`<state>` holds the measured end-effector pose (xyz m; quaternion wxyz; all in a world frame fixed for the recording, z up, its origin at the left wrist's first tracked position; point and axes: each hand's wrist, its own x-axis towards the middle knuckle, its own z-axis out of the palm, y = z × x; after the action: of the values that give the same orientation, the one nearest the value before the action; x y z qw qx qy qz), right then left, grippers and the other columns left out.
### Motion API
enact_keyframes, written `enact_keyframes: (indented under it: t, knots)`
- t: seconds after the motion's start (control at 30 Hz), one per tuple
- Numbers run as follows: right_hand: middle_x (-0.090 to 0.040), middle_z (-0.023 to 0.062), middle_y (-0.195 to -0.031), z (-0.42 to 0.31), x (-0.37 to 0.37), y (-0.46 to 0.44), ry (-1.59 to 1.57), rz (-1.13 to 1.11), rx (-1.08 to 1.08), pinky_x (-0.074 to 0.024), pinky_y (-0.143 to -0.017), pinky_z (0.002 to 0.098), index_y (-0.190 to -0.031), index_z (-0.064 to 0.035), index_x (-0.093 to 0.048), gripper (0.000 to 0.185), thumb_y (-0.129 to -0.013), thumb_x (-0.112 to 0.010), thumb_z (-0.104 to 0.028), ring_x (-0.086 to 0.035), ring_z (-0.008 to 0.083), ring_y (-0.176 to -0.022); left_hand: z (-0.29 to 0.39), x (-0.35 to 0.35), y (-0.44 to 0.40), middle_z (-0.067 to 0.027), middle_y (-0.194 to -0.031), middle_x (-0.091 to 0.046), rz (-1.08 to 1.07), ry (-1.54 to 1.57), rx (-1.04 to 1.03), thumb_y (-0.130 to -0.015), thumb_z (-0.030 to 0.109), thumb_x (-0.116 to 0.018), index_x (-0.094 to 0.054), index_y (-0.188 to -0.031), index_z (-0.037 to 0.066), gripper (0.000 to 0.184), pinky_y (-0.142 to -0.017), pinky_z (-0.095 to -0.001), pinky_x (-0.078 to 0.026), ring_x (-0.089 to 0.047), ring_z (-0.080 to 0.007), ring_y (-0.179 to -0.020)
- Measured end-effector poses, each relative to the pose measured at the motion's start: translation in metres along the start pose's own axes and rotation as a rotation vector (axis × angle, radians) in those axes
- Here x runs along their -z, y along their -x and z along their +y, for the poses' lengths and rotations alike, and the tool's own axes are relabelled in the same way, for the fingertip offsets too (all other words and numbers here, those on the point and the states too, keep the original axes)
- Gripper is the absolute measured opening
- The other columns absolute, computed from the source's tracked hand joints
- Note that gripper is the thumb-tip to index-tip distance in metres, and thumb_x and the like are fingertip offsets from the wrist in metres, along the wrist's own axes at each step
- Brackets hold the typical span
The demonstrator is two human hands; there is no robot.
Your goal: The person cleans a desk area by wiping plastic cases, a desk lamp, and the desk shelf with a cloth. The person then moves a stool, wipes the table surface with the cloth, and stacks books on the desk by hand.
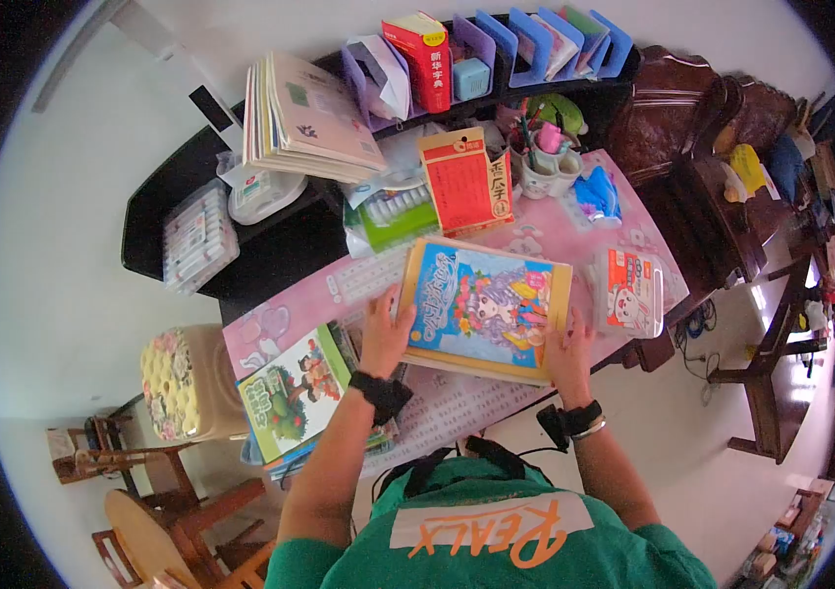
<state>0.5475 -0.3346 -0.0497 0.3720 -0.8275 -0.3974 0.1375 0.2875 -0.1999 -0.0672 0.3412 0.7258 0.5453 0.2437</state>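
A stack of books (484, 304), the top one blue with a cartoon girl inside a yellow border, lies over the near part of the pink desk mat. My left hand (388, 329) grips its left edge, thumb toward the cover. On the opposite side, my right hand (570, 351) holds the lower right edge; some fingers are hidden. Left of my left hand is a pile of books (295, 393) topped by a green and white picture book. A clear plastic box with a red label (630, 293) stands just right of the stack.
Behind the stack are a red paper packet (457, 182), a pen holder (543, 175) and a blue crumpled item (598, 194). Upright books (304, 118), a red dictionary (421, 64) and purple bookends (525, 49) line the shelf. A cushioned stool (196, 383) stands left.
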Motion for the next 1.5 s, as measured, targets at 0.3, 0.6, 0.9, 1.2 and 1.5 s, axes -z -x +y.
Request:
enact_keyframes:
  t: [0.3, 0.6, 0.9, 1.2, 1.5]
  knots:
    - [-0.053, 0.0202, -0.097, -0.011, 0.018, 0.005, -0.044, -0.147, 0.009, -0.0425, -0.079, 0.0413, -0.121, -0.0026, -0.049, 0.043, -0.081, -0.062, -0.013, -0.051, 0.0327, -0.090, 0.020, -0.003, 0.052, -0.0255, -0.123, -0.042, 0.041, -0.227, -0.139, -0.079, 0.022, -0.065, -0.030, -0.135, -0.003, 0.070, -0.093, -0.0436, -0.041, -0.044, -0.0406, -0.113]
    - [-0.057, 0.0039, -0.080, 0.037, 0.000, -0.003, -0.279, -0.280, -0.004, -0.0459, -0.061, 0.0272, -0.121, -0.0047, -0.051, 0.038, -0.087, -0.059, -0.018, -0.054, 0.0136, -0.068, 0.004, -0.009, 0.053, -0.0294, -0.126, -0.039, 0.092, 0.297, 0.203, -0.080, 0.024, -0.067, -0.018, -0.142, 0.000, 0.083, -0.096, -0.0416, -0.039, -0.043, -0.0395, -0.115]
    - [-0.054, -0.0010, -0.077, 0.042, 0.008, 0.001, -0.535, -0.414, -0.292, -0.0371, -0.042, 0.0189, -0.122, -0.0066, -0.049, 0.038, -0.092, -0.054, -0.030, -0.051, 0.0047, -0.063, -0.005, -0.033, 0.069, -0.0278, -0.128, -0.043, 0.185, 0.638, 0.415, -0.079, 0.034, -0.070, -0.013, -0.139, -0.012, 0.094, -0.098, -0.0331, -0.037, -0.045, -0.0297, -0.118]
    - [-0.056, 0.0031, -0.085, 0.037, 0.002, -0.005, -0.371, -0.270, -0.088, -0.0475, -0.060, 0.0285, -0.121, -0.0037, -0.049, 0.036, -0.089, -0.055, -0.018, -0.056, 0.0129, -0.068, 0.006, -0.015, 0.096, -0.0143, -0.120, -0.052, 0.071, 0.684, 0.395, -0.087, 0.020, -0.062, -0.016, -0.143, -0.001, 0.075, -0.089, -0.0276, -0.043, -0.053, -0.0163, -0.102]
    - [-0.063, 0.0156, -0.102, -0.096, -0.003, 0.057, -0.458, -0.741, 0.068, -0.0480, -0.080, 0.0317, -0.117, -0.0020, -0.055, 0.033, -0.089, -0.057, -0.021, -0.061, 0.0223, -0.092, -0.005, 0.139, 0.184, -0.0106, -0.116, -0.056, 0.495, 0.150, 0.192, -0.086, 0.005, -0.058, -0.047, -0.130, 0.006, 0.045, -0.091, -0.0321, -0.043, -0.053, -0.0191, -0.105]
